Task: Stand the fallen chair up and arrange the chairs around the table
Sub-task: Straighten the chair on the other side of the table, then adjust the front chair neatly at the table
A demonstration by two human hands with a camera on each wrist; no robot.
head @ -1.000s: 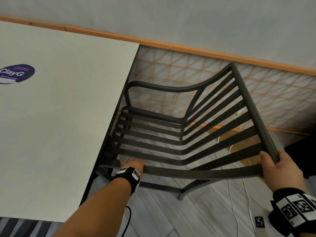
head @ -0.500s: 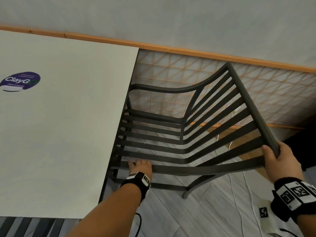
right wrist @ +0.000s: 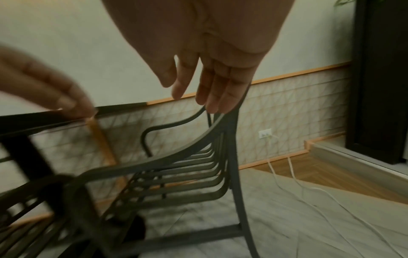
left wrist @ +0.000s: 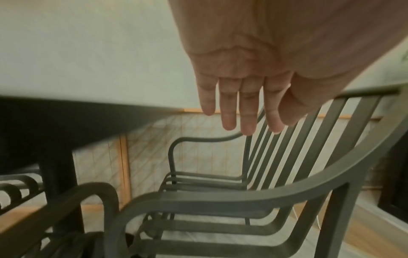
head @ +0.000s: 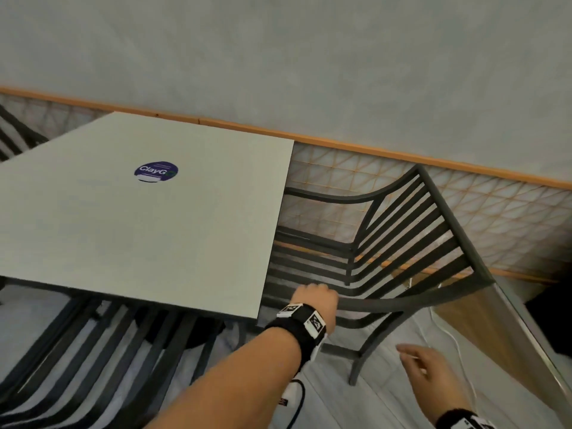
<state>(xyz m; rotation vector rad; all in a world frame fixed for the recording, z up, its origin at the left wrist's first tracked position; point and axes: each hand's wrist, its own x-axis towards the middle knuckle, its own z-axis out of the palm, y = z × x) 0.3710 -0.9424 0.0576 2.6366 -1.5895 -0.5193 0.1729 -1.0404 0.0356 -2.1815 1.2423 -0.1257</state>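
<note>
A dark slatted armchair [head: 453, 222] stands upright on its legs at the right side of the white-topped table [head: 154, 227], its seat front under the table's edge. My left hand [head: 315, 297] hovers at the chair's near armrest [left wrist: 243, 195]. In the left wrist view the left hand [left wrist: 238, 104] has straight fingers and holds nothing. My right hand [head: 430, 370] hangs free below and right of the chair, off the backrest. The right wrist view shows the right hand [right wrist: 209, 83] loosely extended in front of the chair's back post [right wrist: 232, 157].
A second slatted chair [head: 77, 360] is tucked at the table's near side, and part of a third [head: 12, 137] shows at far left. White cables [right wrist: 309, 188] trail over the floor by a raised wooden step [head: 495, 329]. A mesh-panelled wall [head: 495, 212] runs behind.
My right hand has let go of the backrest's corner and dropped away. My left hand has come up from the seat slat to the near armrest. The view has swung left over the table.
</note>
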